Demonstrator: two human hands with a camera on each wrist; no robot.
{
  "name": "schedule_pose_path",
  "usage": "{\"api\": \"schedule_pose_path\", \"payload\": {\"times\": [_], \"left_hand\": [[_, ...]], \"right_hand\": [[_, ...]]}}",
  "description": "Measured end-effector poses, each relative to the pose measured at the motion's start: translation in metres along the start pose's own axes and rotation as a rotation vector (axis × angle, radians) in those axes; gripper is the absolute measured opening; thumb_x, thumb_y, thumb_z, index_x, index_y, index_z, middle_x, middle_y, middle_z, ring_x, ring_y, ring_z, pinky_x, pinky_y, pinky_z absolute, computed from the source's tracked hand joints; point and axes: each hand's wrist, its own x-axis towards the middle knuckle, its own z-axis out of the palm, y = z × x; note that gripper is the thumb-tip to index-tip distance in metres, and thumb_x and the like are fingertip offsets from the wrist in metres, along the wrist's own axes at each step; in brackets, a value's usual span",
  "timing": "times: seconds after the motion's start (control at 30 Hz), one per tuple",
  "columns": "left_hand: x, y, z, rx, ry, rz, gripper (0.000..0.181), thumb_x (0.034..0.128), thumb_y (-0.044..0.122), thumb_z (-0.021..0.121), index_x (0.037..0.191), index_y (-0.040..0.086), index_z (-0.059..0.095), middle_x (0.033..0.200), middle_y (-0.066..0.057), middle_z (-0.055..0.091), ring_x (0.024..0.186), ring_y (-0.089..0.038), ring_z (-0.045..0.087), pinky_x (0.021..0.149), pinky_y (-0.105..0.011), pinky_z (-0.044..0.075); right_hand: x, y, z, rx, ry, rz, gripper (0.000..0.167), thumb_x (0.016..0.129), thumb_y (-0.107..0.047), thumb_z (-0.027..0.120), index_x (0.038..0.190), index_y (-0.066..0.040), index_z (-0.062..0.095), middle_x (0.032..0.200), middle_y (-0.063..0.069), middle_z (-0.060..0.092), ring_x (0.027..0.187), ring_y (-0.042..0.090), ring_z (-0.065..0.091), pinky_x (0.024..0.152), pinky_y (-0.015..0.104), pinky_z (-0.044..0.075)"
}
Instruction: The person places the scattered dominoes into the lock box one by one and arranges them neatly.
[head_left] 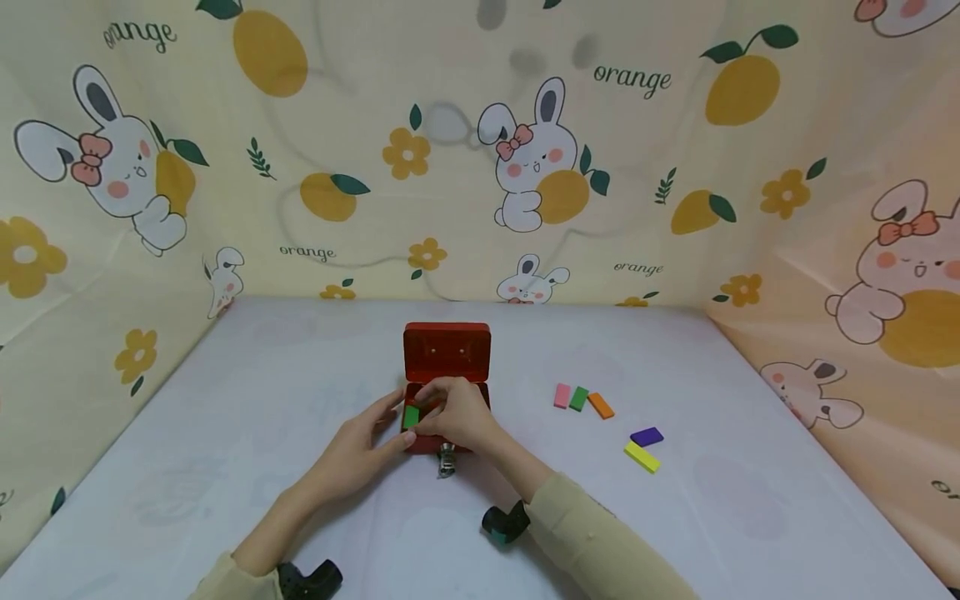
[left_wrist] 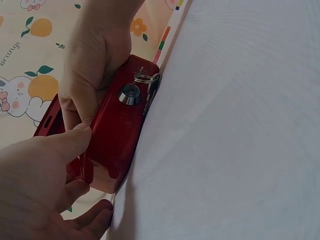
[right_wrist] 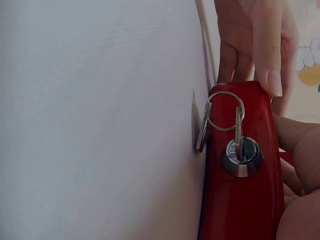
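Note:
A red metal box [head_left: 447, 353] stands with its lid raised; keys on a ring [right_wrist: 226, 111] hang from its front lock [left_wrist: 130, 94]. My left hand [head_left: 352, 454] grips the box's left end, thumb at the front corner and fingers round the side and back. Reaching over the front wall, my right hand [head_left: 461, 417] has its fingers bent inside the box. Its thumb and fingertip pinch a green block [head_left: 411, 417] at the left end of the box. Both wrist views show the red front, but the wall and hands hide the inside.
To the right of the box lie pink [head_left: 562, 396], green [head_left: 578, 398] and orange [head_left: 601, 406] blocks in a row. Nearer the front, a purple block [head_left: 647, 436] touches or nearly touches a yellow one [head_left: 642, 457]. A patterned cloth hangs behind the white table [head_left: 750, 533].

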Motion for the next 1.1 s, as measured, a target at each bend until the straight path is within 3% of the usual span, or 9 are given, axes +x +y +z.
{"api": "schedule_pose_path", "payload": {"times": [0.4,0.8,1.1], "left_hand": [[-0.0004,0.001,0.0003,-0.012,0.001,0.002,0.073,0.091,0.048,0.06,0.151,0.017,0.03,0.15,-0.003,0.036,0.13,-0.029,0.043,0.104,-0.049,0.037],[-0.0005,0.0011,0.0021,-0.017,0.001,-0.013,0.07,0.0922,0.039,0.063,0.15,0.017,0.03,0.15,-0.003,0.036,0.13,-0.03,0.043,0.105,-0.048,0.037],[-0.0003,0.0005,0.0011,-0.008,-0.001,-0.01,0.073,0.0917,0.046,0.06,0.151,0.017,0.029,0.15,-0.004,0.035,0.13,-0.03,0.044,0.104,-0.049,0.037]], "right_hand": [[0.0037,0.0043,0.0016,-0.045,0.043,0.031,0.03,0.069,-0.011,0.086,0.095,-0.009,0.071,0.088,0.0,0.071,0.08,0.009,0.064,0.076,0.03,0.054],[0.0033,0.0051,-0.0003,0.042,0.018,0.11,0.029,0.071,-0.01,0.085,0.097,-0.011,0.072,0.091,0.001,0.072,0.086,0.011,0.064,0.089,0.039,0.05],[0.003,0.0053,-0.002,0.091,0.02,0.103,0.03,0.07,-0.01,0.085,0.097,-0.01,0.072,0.09,0.001,0.072,0.087,0.011,0.065,0.091,0.04,0.049]]}}
